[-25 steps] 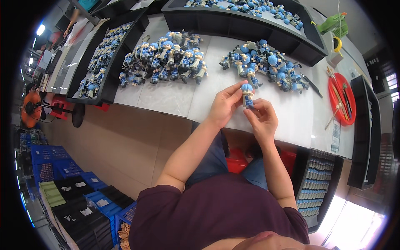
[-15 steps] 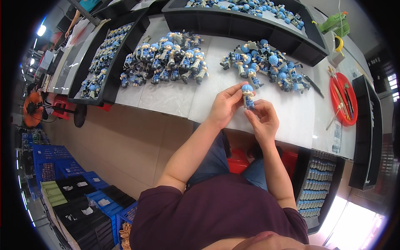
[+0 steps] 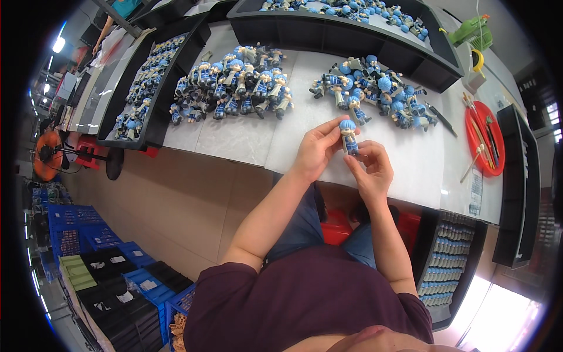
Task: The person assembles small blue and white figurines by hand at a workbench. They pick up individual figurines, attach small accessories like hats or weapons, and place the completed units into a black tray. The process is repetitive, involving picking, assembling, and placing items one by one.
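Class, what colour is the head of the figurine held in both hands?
Blue, in the head view: figurine.

Figurine [image 3: 348,136] between the left hand [image 3: 316,149] and right hand [image 3: 370,170]: moulded plastic, blue cap smooth with slight sheen. Piles of same figurines [image 3: 234,82], plastic, semi-gloss. Desk [image 3: 234,138] top pale, stone-like, smooth and faintly glossy. Long trays [image 3: 328,35] black plastic, matt. Round red dish [image 3: 472,138] glossy plastic. Shirt [image 3: 305,305] maroon cloth, matt. Floor crates [image 3: 76,226] blue plastic. Desk front [image 3: 176,199] tan, flat, matt.
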Tool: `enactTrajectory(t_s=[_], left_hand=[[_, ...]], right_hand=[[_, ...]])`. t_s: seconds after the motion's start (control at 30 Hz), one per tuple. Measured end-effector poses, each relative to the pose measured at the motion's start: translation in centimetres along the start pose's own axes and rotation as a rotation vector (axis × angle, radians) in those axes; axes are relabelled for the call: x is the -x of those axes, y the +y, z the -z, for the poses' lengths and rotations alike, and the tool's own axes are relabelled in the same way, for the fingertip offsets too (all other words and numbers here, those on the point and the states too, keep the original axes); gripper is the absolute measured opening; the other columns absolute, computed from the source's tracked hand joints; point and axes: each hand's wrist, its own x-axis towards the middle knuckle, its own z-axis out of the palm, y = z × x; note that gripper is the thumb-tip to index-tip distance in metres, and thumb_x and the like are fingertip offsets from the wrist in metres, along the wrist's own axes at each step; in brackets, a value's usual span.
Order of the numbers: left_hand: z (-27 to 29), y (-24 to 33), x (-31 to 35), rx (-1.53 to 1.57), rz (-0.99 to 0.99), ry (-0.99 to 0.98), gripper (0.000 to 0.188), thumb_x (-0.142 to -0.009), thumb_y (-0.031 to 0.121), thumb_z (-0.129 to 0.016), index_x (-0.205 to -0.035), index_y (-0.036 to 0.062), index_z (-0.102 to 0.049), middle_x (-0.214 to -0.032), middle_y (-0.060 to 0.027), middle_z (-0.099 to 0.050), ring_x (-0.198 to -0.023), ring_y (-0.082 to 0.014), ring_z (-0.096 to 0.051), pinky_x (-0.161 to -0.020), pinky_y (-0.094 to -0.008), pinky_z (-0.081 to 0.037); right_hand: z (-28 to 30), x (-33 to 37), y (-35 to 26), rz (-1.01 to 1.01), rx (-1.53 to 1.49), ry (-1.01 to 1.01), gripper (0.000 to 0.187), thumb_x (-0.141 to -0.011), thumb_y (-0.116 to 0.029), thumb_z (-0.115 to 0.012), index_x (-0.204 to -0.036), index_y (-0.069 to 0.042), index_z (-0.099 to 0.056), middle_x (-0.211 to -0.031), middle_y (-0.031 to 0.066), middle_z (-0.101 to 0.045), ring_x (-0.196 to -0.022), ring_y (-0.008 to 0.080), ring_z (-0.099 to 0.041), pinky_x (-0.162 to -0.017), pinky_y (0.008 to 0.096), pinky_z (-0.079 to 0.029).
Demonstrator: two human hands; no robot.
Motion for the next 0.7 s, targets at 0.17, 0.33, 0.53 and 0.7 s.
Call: enactTrajectory(t_s=[0.17, 0.33, 0.53, 0.7], left_hand=[[0.19, -0.01, -0.02, 0.037, 0.012, -0.015, 0.032, -0.093, 0.015, -0.038, -0.120, -0.0012, -0.046, -0.109, -0.0158, -0.056, -0.097, -0.0180, -0.055, -0.088, -0.0333, -0.042], [0.31, -0.06, -0.05, 0.022, 0.032, -0.001, 0.034, -0.093, 0.020, -0.039, -0.118, -0.0021, -0.046, -0.108, -0.0152, -0.057, -0.096, -0.0179, -0.056, -0.087, -0.0332, -0.043], [-0.02, -0.18, -0.17, -0.027, 0.044, 0.042, 0.035, -0.092, 0.022, -0.043, -0.117, -0.0019, -0.047, -0.105, -0.0139, -0.059, -0.091, -0.0163, -0.058, -0.082, -0.0308, -0.045], [-0.02, -0.14, -0.14, -0.044, 0.043, 0.055, 0.034, -0.091, 0.022, -0.045, -0.116, -0.0017, -0.049, -0.104, -0.0136, -0.059, -0.091, -0.0156, -0.058, -0.080, -0.0298, -0.047]], right_hand=[[0.00, 0.10, 0.14, 0.026, 0.010, 0.025, 0.032, -0.066, 0.008, -0.070, -0.091, 0.000, -0.051, -0.100, 0.0090, -0.049, -0.082, 0.0109, -0.055, -0.069, 0.0225, -0.049], [-0.15, 0.05, -0.30, 0.052, 0.041, 0.016, 0.035, -0.064, 0.008, -0.071, -0.091, 0.000, -0.051, -0.100, 0.0092, -0.049, -0.080, 0.0104, -0.054, -0.067, 0.0218, -0.047], [0.13, 0.14, 0.01, 0.043, 0.019, 0.020, 0.035, -0.065, 0.005, -0.073, -0.092, 0.001, -0.051, -0.099, 0.0089, -0.051, -0.079, 0.0104, -0.054, -0.067, 0.0219, -0.048], [0.18, 0.19, 0.22, 0.053, 0.003, 0.025, 0.034, -0.066, 0.003, -0.073, -0.092, 0.001, -0.052, -0.097, 0.0091, -0.051, -0.078, 0.0111, -0.055, -0.066, 0.0218, -0.049]])
